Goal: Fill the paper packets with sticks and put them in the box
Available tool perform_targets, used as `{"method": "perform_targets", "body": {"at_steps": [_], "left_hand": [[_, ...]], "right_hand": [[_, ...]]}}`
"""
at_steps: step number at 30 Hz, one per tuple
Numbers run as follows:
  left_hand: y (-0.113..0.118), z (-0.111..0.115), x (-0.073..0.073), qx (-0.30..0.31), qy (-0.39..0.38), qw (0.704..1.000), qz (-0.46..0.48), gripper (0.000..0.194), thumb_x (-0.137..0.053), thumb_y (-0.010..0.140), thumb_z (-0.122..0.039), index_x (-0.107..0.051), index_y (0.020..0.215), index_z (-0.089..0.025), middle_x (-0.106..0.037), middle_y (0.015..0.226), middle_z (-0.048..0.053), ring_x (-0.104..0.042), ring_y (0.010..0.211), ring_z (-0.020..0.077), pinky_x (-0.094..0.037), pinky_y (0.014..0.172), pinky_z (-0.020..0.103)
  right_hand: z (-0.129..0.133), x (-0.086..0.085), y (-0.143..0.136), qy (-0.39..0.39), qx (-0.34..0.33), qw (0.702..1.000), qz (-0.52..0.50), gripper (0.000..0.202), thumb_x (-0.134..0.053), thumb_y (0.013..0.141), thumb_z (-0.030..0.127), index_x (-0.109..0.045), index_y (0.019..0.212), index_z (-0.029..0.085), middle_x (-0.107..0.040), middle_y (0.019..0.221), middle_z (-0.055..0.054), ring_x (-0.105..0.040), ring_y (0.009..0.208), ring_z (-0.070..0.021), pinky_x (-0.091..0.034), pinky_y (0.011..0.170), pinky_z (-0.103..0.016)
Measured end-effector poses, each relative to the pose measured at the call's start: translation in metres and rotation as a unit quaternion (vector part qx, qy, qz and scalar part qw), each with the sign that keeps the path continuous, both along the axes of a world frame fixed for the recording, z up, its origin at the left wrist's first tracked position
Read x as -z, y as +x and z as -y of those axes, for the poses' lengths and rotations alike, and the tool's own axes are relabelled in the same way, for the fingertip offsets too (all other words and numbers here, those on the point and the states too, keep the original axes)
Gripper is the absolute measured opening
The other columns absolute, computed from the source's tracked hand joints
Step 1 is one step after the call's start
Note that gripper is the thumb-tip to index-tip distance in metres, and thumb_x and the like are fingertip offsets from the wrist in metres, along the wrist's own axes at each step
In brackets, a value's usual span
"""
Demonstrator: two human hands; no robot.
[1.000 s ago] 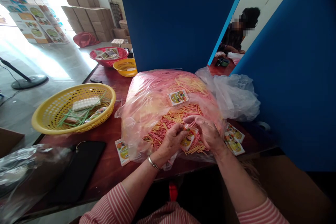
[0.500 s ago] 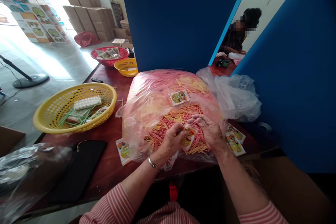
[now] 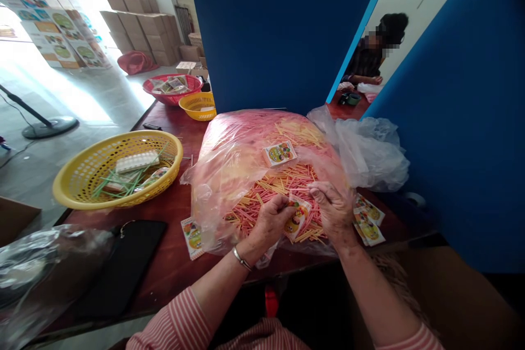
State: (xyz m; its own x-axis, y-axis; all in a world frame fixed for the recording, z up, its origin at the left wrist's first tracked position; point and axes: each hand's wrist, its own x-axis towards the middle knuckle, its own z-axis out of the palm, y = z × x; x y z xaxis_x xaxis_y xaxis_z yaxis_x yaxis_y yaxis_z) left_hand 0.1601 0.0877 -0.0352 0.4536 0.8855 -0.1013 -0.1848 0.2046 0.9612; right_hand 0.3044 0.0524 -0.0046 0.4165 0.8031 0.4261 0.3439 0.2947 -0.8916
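My left hand (image 3: 271, 223) is closed on the top edge of a small printed packet (image 3: 298, 220) with a yellow cartoon picture. My right hand (image 3: 331, 213), its thumb and fingertips pinched together, holds a thin pink stick (image 3: 300, 190) just above the packet's top. Beneath both hands lies a large opened clear plastic bag (image 3: 233, 158) full of loose pink and yellow sticks (image 3: 283, 178). Another printed packet (image 3: 279, 153) rests on top of the bag. More packets (image 3: 368, 223) lie right of it, and one packet (image 3: 192, 237) is at its left.
A yellow basket (image 3: 65, 188) with green sticks and packs stands on the left. Behind it are a red basket (image 3: 153, 98) and a smaller yellow basket (image 3: 186, 104). Blue partitions (image 3: 287, 27) rise ahead; a person (image 3: 363, 60) sits beyond the gap. Crumpled plastic (image 3: 373, 153) lies right.
My right hand has shifted slightly right and down, its fingertips drawn closer together around a pink stick. My left hand still holds the packet in nearly the same place.
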Motion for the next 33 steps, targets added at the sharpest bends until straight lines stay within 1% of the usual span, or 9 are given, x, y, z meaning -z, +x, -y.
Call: {"method": "perform_targets", "body": {"at_steps": [6,12,14,18,22,25,28,30,33], "left_hand": [[0.000,-0.008,0.001,-0.037,0.058,0.998,-0.015,0.011,-0.064,0.073,-0.025,-0.058,0.073,-0.016,-0.057,0.068,-0.003,-0.051,0.060,0.0069,-0.042,0.056,0.018],[-0.004,-0.006,-0.006,-0.010,0.005,1.000,0.020,0.017,-0.067,0.072,-0.029,-0.060,0.077,-0.015,-0.058,0.065,-0.002,-0.051,0.055,0.0070,-0.042,0.053,0.018],[-0.004,-0.006,-0.011,-0.011,-0.019,0.999,0.029,0.019,-0.068,0.069,-0.030,-0.061,0.075,-0.014,-0.058,0.063,-0.003,-0.050,0.052,0.0064,-0.041,0.051,0.018],[0.003,-0.009,-0.012,-0.018,-0.047,0.997,0.053,0.021,-0.070,0.068,-0.031,-0.059,0.071,-0.014,-0.058,0.060,-0.004,-0.050,0.051,0.0061,-0.041,0.051,0.019],[0.011,-0.013,-0.011,-0.018,-0.023,0.998,0.052,0.018,-0.068,0.069,-0.029,-0.060,0.073,-0.014,-0.059,0.063,-0.003,-0.051,0.053,0.0068,-0.043,0.054,0.020],[0.010,-0.017,-0.016,-0.013,-0.023,0.999,0.044,0.018,-0.068,0.069,-0.030,-0.059,0.072,-0.014,-0.058,0.061,-0.003,-0.050,0.052,0.0067,-0.042,0.052,0.019],[0.001,-0.024,-0.023,-0.016,-0.036,0.998,0.051,0.019,-0.068,0.069,-0.030,-0.057,0.070,-0.015,-0.059,0.062,-0.003,-0.051,0.052,0.0070,-0.041,0.052,0.019],[-0.005,-0.028,-0.028,-0.016,-0.039,0.998,0.054,0.020,-0.069,0.068,-0.030,-0.057,0.070,-0.015,-0.060,0.063,-0.003,-0.052,0.053,0.0072,-0.041,0.053,0.019],[-0.011,-0.030,-0.031,0.004,-0.035,0.998,0.054,0.021,-0.070,0.067,-0.031,-0.057,0.070,-0.015,-0.060,0.064,-0.002,-0.052,0.054,0.0073,-0.041,0.054,0.020]], "right_hand": [[0.007,-0.014,0.001,-0.038,-0.168,0.968,0.180,0.026,-0.051,0.089,0.022,-0.066,0.110,0.027,-0.066,0.099,-0.004,-0.061,0.093,-0.0170,-0.051,0.083,-0.032],[0.003,-0.026,0.009,-0.060,-0.263,0.935,0.231,0.028,-0.049,0.091,0.024,-0.063,0.115,0.026,-0.065,0.103,-0.006,-0.060,0.098,-0.0171,-0.050,0.083,-0.031],[0.000,-0.023,0.011,-0.062,-0.240,0.943,0.223,0.026,-0.049,0.091,0.024,-0.065,0.112,0.025,-0.065,0.101,-0.006,-0.060,0.096,-0.0168,-0.050,0.083,-0.030],[-0.008,-0.013,0.012,-0.074,-0.112,0.974,0.183,0.024,-0.049,0.090,0.029,-0.068,0.101,0.023,-0.067,0.096,-0.006,-0.062,0.091,-0.0178,-0.050,0.083,-0.032],[-0.018,-0.008,0.008,-0.142,-0.089,0.979,0.117,0.025,-0.051,0.087,0.034,-0.067,0.101,0.021,-0.067,0.098,-0.005,-0.062,0.094,-0.0191,-0.050,0.084,-0.033],[-0.024,-0.004,0.016,-0.173,-0.042,0.982,0.056,0.028,-0.053,0.083,0.038,-0.066,0.100,0.019,-0.066,0.085,-0.003,-0.061,0.075,-0.0157,-0.051,0.067,-0.027],[-0.028,0.003,0.033,-0.187,0.009,0.982,-0.011,0.032,-0.055,0.080,0.039,-0.064,0.102,0.018,-0.061,0.073,-0.001,-0.052,0.056,-0.0111,-0.044,0.050,-0.023],[-0.029,0.006,0.043,-0.200,0.005,0.979,-0.025,0.032,-0.057,0.078,0.039,-0.064,0.101,0.018,-0.063,0.078,-0.002,-0.052,0.056,-0.0107,-0.044,0.051,-0.024],[-0.026,0.002,0.043,-0.200,-0.054,0.978,-0.004,0.033,-0.059,0.078,0.040,-0.066,0.105,0.020,-0.065,0.102,-0.005,-0.059,0.083,-0.0156,-0.048,0.072,-0.028]]}}
